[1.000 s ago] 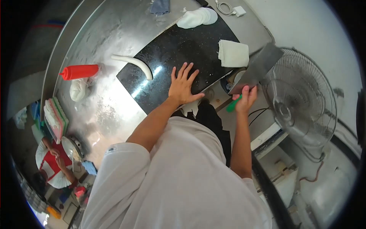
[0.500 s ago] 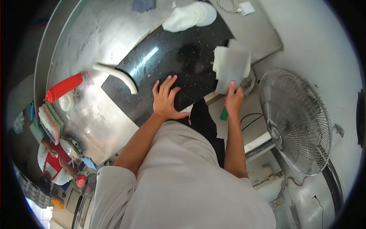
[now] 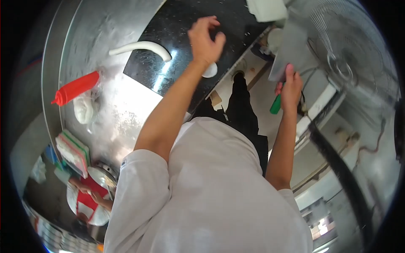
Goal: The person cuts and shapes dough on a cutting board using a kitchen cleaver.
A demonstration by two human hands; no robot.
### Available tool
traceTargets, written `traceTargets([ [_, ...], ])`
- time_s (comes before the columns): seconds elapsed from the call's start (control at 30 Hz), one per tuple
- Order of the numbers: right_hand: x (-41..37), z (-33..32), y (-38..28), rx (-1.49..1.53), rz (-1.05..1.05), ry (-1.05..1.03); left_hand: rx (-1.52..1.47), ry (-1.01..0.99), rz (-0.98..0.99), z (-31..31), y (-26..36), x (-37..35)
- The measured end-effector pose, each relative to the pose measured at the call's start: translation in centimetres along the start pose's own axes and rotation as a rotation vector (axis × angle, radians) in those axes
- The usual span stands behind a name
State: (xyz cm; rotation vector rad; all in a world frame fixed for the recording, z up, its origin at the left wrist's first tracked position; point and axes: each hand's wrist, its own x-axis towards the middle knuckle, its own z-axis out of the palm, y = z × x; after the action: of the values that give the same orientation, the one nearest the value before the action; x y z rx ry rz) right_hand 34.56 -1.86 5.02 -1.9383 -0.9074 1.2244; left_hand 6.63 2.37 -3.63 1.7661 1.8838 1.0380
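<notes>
My left hand hovers over a black board, fingers loosely bent and apart, with nothing seen in it. Just below its wrist, a small white dough disc lies near the board's front edge, partly hidden by the wrist. My right hand grips a cleaver by its green handle. The cleaver's wide grey blade points away from me, off the board's right side. A curved white dough roll rests across the board's left edge.
White folded cloth lies at the board's far right, close to the blade. A red squeeze bottle and a white bagged lump are on the metal table. A fan stands right. A co-worker is at lower left.
My left hand has lifted and moved farther over the board, and a dough disc now shows beside its wrist. The cleaver has moved away from the white cloth. The whole view has shifted.
</notes>
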Motion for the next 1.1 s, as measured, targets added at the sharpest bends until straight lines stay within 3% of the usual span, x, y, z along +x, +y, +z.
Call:
traceTargets([
  [0.07,-4.0,-2.1,2.7,-0.061,-0.003,0.002,0.038,0.054,0.024,-1.8,2.1,1.9],
  [0.13,-6.4,-3.4,5.9,-0.102,0.003,-0.007,0.086,0.297,0.124,-1.7,6.0,0.3],
  [0.23,-8.2,-4.5,8.5,-0.17,0.031,-0.052,0.263,0.039,0.227,0.3,3.5,-5.2],
  [0.3,-8.4,-4.7,8.1,-0.268,0.048,-0.11,0.022,0.2,0.056,1.6,0.9,-2.2],
  [0.33,-9.3,-5.0,8.9,-0.302,-0.048,-0.17,-0.098,0.255,-0.068,1.4,0.3,-2.8],
  [0.4,-6.7,-1.7,9.5,-0.327,-0.303,-0.263,-0.611,0.344,-0.357,-2.1,1.6,-0.3],
  [0.47,-5.7,1.4,6.7,-0.308,-0.23,-0.536,-0.325,0.24,-0.106,-3.7,3.1,-2.0],
  [0.53,-3.0,5.0,7.3,-0.544,-0.406,-0.668,0.137,0.074,0.198,-2.7,2.1,-4.1],
  [0.6,-2.2,6.8,7.2,-0.71,-0.514,-0.748,0.565,-0.365,0.236,-2.9,1.1,-7.6],
  [0.63,-1.6,7.2,6.6,-0.76,-0.537,-0.753,0.469,-0.27,0.083,-1.7,0.1,-7.3],
  [0.77,-0.6,6.9,4.4,-0.85,-0.556,-0.726,0.552,-0.338,0.078,-1.6,1.1,-4.8],
  [0.9,0.5,7.7,3.6,-0.798,-0.401,-0.729,0.56,-0.389,0.184,-0.9,0.6,-1.2],
  [1.1,2.3,9.3,2.0,-0.739,-0.475,-0.568,0.491,-0.317,0.403,1.3,-1.3,4.4],
])
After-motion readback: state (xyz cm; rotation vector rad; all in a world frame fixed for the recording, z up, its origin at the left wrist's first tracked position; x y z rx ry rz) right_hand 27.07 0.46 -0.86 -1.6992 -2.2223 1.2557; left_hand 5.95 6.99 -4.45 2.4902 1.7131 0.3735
